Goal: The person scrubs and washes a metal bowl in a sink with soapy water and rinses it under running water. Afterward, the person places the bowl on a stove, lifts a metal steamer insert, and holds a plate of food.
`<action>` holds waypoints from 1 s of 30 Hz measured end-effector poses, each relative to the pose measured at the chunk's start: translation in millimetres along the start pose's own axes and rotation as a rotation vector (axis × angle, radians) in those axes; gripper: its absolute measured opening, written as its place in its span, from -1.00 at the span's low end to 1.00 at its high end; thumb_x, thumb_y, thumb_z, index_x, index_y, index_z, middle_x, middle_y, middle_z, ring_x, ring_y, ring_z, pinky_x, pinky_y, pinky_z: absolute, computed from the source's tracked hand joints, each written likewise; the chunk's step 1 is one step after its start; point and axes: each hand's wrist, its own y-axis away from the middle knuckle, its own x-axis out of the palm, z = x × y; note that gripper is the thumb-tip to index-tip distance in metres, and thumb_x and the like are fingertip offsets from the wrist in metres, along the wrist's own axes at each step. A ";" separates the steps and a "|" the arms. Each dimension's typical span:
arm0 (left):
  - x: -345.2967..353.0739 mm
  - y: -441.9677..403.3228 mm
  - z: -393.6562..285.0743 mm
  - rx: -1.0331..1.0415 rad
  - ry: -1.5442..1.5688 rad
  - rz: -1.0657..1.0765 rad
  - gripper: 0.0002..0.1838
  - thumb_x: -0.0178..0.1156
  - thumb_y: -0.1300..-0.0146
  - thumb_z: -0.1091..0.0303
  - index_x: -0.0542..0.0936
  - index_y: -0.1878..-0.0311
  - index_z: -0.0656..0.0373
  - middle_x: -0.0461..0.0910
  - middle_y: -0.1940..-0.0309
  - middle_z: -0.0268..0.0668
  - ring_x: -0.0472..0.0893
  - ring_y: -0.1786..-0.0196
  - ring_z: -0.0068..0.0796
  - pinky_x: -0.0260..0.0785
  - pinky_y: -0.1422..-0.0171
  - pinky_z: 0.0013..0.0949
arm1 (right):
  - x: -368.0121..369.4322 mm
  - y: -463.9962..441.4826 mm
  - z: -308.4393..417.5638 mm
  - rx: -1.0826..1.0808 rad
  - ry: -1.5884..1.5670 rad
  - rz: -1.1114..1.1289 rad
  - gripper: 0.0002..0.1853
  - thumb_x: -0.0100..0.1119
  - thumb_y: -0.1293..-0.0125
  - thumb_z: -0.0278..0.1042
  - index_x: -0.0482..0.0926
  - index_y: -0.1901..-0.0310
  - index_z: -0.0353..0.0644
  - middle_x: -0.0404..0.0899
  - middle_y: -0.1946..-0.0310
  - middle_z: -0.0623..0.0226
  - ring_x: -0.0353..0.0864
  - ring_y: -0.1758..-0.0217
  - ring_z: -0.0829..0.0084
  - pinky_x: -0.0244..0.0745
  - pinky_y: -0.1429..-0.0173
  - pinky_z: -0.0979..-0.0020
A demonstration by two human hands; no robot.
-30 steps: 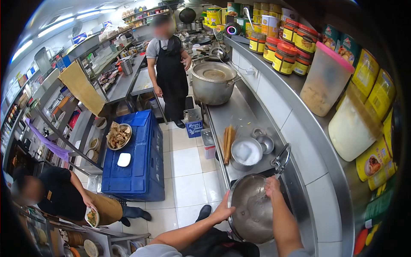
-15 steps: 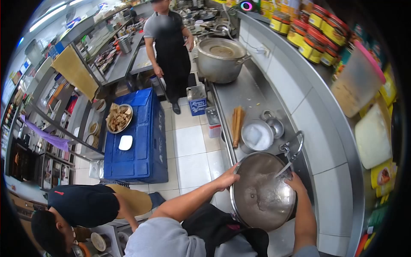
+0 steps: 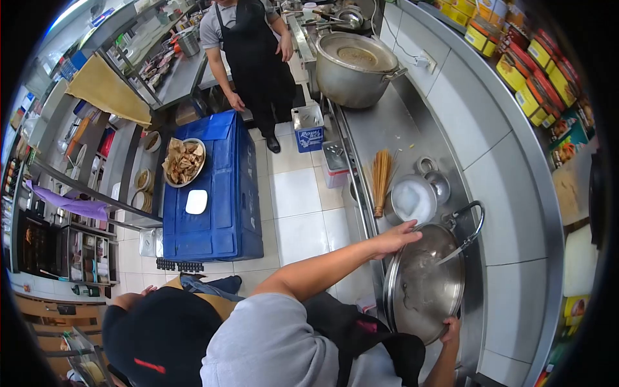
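Note:
A large metal bowl (image 3: 419, 303) is tilted in the sink, with a stream of water from the faucet (image 3: 476, 226) running into it. My right hand (image 3: 451, 330) grips the bowl's rim on the near right side. Above the far left edge of the bowl, my left hand (image 3: 396, 239) stretches out its fingers and holds nothing; whether its underside touches the rim I cannot tell. Just beyond those fingers stands a pot of foamy water (image 3: 412, 200). A bundle of thin wooden sticks (image 3: 382, 182) lies beside that pot.
A big stockpot (image 3: 358, 71) stands farther along the steel counter (image 3: 403, 122). To the left, a blue chest (image 3: 216, 222) carries a bowl of brown food pieces (image 3: 184, 162). One person (image 3: 251, 58) stands ahead in a black apron; another in a black cap (image 3: 164, 329) bends close by.
The bowl has tipped to a steeper angle. My left hand has left its rim and moved forward; my right hand has shifted down the rim. The person at lower left has come closer.

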 end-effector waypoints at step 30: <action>-14.1 106.1 -5.7 -0.096 -0.598 -0.238 0.00 0.21 -0.10 0.26 -0.02 -0.62 0.08 0.58 -0.01 -0.11 0.54 0.35 -0.51 0.40 0.44 -0.43 | 172.9 -93.0 100.8 -0.729 1.173 -0.059 -0.51 0.50 -0.13 0.08 0.64 0.21 -0.24 0.70 0.32 0.12 0.71 0.25 0.22 0.56 0.14 0.20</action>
